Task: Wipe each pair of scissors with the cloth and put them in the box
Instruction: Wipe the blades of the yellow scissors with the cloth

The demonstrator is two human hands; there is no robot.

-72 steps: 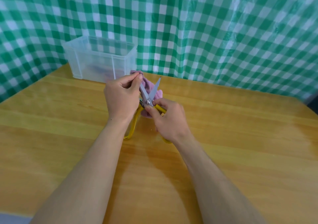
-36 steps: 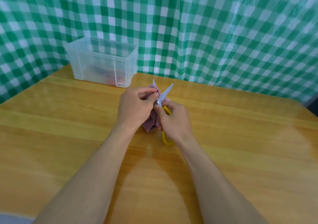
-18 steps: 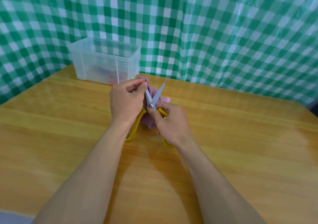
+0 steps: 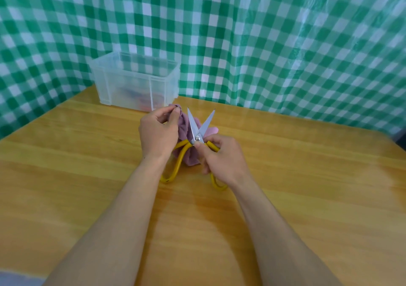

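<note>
1. Yellow-handled scissors [image 4: 198,132] are held just above the wooden table [image 4: 307,187]. The blades are spread in a V and point away from the person. Opened like this, each blade's inner face is probably within reach of a wipe.
2. The right hand [image 4: 222,160] grasps them at the pivot and the right handle, with the thumb pressed just below the rivet to steady them.
3. The left hand [image 4: 157,135] pinches a fold of the mauve cloth [image 4: 185,125] between thumb and forefinger, just beside the left blade's tip. The rest of the cloth hangs behind the blades.
4. The translucent box [image 4: 131,81] stands beyond the hands at the table's far edge, against the green checked backdrop [image 4: 263,44]. Blurred coloured shapes lie inside it, and this pair has yet to go in.
</note>
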